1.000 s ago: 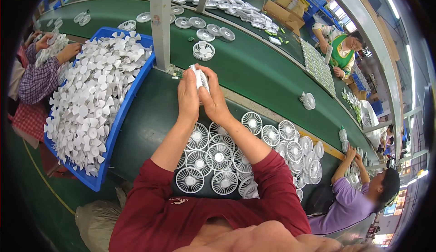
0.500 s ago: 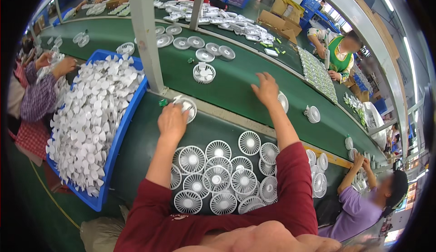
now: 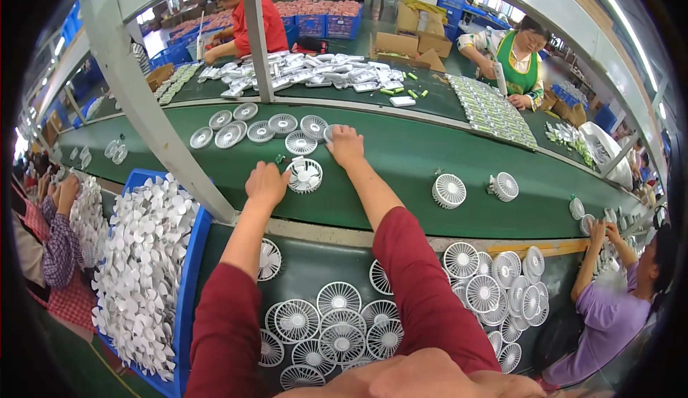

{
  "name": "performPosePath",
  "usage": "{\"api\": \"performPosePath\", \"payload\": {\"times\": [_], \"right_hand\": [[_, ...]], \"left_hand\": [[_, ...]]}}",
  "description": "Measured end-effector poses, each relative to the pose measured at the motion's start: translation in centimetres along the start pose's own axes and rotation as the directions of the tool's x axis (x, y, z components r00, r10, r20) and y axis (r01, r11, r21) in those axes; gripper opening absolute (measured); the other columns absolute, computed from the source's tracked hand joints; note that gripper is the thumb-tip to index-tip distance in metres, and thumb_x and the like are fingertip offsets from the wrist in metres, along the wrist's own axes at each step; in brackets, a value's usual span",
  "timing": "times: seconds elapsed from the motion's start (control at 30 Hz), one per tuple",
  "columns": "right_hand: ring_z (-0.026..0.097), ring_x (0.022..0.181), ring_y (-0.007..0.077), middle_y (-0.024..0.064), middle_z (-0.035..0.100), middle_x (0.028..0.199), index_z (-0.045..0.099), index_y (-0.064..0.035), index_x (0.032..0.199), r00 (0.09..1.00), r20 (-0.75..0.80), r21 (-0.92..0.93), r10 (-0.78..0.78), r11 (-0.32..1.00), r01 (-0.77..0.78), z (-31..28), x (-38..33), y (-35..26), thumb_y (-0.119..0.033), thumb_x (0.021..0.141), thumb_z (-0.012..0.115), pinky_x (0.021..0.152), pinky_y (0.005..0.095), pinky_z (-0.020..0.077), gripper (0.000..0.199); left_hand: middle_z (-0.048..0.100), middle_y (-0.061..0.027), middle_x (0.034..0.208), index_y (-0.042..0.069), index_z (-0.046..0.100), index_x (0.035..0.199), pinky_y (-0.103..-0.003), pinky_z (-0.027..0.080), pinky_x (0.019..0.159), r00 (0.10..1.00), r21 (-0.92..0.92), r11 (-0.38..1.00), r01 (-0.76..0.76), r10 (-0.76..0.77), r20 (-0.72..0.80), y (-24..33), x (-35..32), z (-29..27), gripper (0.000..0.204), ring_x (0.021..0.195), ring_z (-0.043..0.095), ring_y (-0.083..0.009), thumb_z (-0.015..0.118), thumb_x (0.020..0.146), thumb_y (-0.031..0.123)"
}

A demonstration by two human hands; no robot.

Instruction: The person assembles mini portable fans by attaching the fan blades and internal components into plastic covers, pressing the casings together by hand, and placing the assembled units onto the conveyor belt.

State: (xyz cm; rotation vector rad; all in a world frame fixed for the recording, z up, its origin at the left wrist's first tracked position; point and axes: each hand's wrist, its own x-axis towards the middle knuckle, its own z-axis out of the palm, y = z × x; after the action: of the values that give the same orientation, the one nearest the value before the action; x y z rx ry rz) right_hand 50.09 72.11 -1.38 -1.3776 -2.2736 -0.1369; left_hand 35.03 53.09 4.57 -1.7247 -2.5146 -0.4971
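Note:
On the green belt (image 3: pixel 401 183) a round white fan housing (image 3: pixel 306 176) lies with its blades facing up, a small green part (image 3: pixel 279 158) beside it. My left hand (image 3: pixel 265 184) is at the housing's left rim, fingers curled and thumb against the edge. Farther over, my right hand (image 3: pixel 347 147) has its fingers closed over the edge of a white round grille (image 3: pixel 329 133), mostly covered by the hand. More grilles (image 3: pixel 282 123) lie to its left. Another bladed fan housing (image 3: pixel 268 260) rests on the near bench, beside my left forearm.
A blue crate (image 3: pixel 188 283) of white fan blades stands left, beside a metal post (image 3: pixel 147 104). Stacked grilles (image 3: pixel 342 340) cover the near bench; more (image 3: pixel 494 290) lie right. Two fan units (image 3: pixel 449 191) sit on the belt. Co-workers (image 3: pixel 527 61) work across and at both sides.
The view has shifted. My left hand has left the fan housing near the bench edge for the one on the belt. My right hand has moved left, from open over the belt to a grille.

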Motion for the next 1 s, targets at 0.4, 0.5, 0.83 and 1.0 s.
{"api": "performPosePath", "payload": {"times": [0.4, 0.5, 0.83, 1.0], "right_hand": [[0.065, 0.079, 0.0152, 0.0096, 0.066, 0.096, 0.053, -0.0010, 0.120, 0.958, 0.286, 0.946, -0.034, 0.168, -0.276, -12.8, -5.3, -1.1, -0.014, 0.086, 0.069, 0.045, 0.0254, 0.0543, 0.040], [0.064, 0.076, 0.0111, 0.0049, 0.065, 0.098, 0.050, -0.0057, 0.129, 0.947, 0.281, 0.959, -0.154, 0.074, -0.272, -15.0, -8.1, -4.4, -0.016, 0.089, 0.067, 0.047, 0.0231, 0.0529, 0.045], [0.063, 0.072, 0.0076, 0.0026, 0.065, 0.098, 0.049, -0.0091, 0.137, 0.880, 0.271, 0.958, -0.391, 0.020, -0.287, -19.0, -12.7, -11.9, -0.009, 0.086, 0.067, 0.047, 0.0201, 0.0502, 0.054], [0.058, 0.109, 0.0329, 0.0175, 0.056, 0.121, 0.052, -0.0095, 0.133, 0.886, -0.119, 0.768, -0.448, 0.523, 0.368, -18.6, -14.8, -14.8, -0.010, 0.079, 0.066, 0.093, 0.0390, 0.0473, 0.056]], "left_hand": [[0.066, -0.0151, 0.088, 0.001, 0.057, 0.103, -0.039, 0.049, 0.071, 0.953, -0.773, 0.631, -0.073, -0.184, -0.240, -1.0, -1.5, 3.8, 0.026, 0.081, 0.065, -0.0281, 0.057, 0.095, 0.026], [0.067, -0.0062, 0.094, 0.001, 0.060, 0.112, -0.030, 0.050, 0.069, 0.945, -0.990, 0.037, 0.136, -0.305, 0.118, -1.3, -4.4, 2.8, 0.029, 0.082, 0.064, -0.0140, 0.056, 0.097, 0.025], [0.066, -0.0071, 0.104, -0.001, 0.061, 0.116, -0.028, 0.051, 0.081, 0.873, -0.896, -0.438, -0.073, -0.463, 0.155, -4.5, -13.0, -1.0, 0.028, 0.093, 0.064, -0.0139, 0.064, 0.092, 0.014], [0.065, -0.0086, 0.111, 0.004, 0.058, 0.119, -0.036, 0.054, 0.085, 0.973, -0.628, -0.775, 0.077, -0.079, 0.218, -3.4, -13.3, -3.0, 0.028, 0.100, 0.065, -0.0197, 0.053, 0.098, 0.021]]}}
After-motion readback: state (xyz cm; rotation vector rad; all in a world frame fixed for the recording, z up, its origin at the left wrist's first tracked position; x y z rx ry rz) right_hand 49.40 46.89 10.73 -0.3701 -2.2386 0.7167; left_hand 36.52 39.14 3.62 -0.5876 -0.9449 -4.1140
